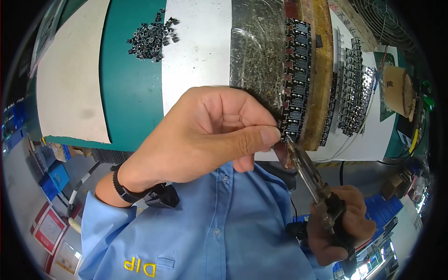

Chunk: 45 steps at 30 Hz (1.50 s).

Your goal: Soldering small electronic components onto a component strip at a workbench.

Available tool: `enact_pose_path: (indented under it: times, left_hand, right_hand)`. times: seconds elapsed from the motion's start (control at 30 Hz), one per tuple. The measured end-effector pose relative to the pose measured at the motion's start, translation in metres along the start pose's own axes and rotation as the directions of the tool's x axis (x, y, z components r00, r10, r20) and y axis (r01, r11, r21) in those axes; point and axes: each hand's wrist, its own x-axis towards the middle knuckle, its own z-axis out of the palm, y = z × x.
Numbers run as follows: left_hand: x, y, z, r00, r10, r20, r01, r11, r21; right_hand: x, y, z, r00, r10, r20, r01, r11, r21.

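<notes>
My left hand (pixel 219 128) reaches across the bench with thumb and forefinger pinched together at the near end of a row of small black circuit boards (pixel 297 79). Whatever the fingertips hold is too small to make out. In my right hand (pixel 338 224), at the lower right, is a soldering iron (pixel 310 175) with a metal guide along its shaft, the fingers wrapped round its dark handle. Its tip points up and left to the nearest board, just beside the left thumb; whether it touches is unclear. The boards sit in a line along a worn brown wooden fixture (pixel 322 60).
A pile of small black parts (pixel 151 39) lies at the far left on the green mat (pixel 128 93) and white sheet (pixel 196 51). Further rows of boards (pixel 352 91) stand right of the fixture. A brown block (pixel 396 91) and a fan guard (pixel 385 21) are at the right.
</notes>
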Motion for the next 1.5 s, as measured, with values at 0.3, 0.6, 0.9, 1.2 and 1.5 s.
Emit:
enact_pose_path:
  times: [0.3, 0.6, 0.9, 1.2, 1.5]
  left_hand:
    - [0.000, 0.000, 0.000, 1.000, -0.003, -0.008, 0.003, 1.000, -0.010]
    - [0.001, -0.001, -0.001, 1.000, -0.009, -0.006, 0.009, 1.000, -0.026]
    - [0.000, -0.002, 0.000, 0.999, -0.011, -0.032, 0.011, 1.000, -0.010]
    - [-0.001, -0.002, 0.000, 1.000, -0.009, -0.030, 0.009, 1.000, -0.011]
    - [0.005, 0.001, 0.003, 0.999, -0.029, -0.036, 0.028, 1.000, -0.010]
  right_hand:
    - [0.003, 0.003, 0.000, 0.997, 0.007, 0.079, -0.004, 0.999, -0.045]
    - [0.002, 0.001, -0.005, 0.992, 0.034, 0.120, -0.029, 0.999, -0.041]
    - [-0.002, 0.004, -0.003, 0.998, 0.029, 0.055, -0.029, 1.000, 0.004]
    - [0.002, -0.004, -0.004, 0.991, 0.092, 0.102, -0.088, 0.995, -0.035]
    - [-0.005, 0.004, -0.009, 0.991, 0.079, -0.110, -0.072, 0.995, 0.063]
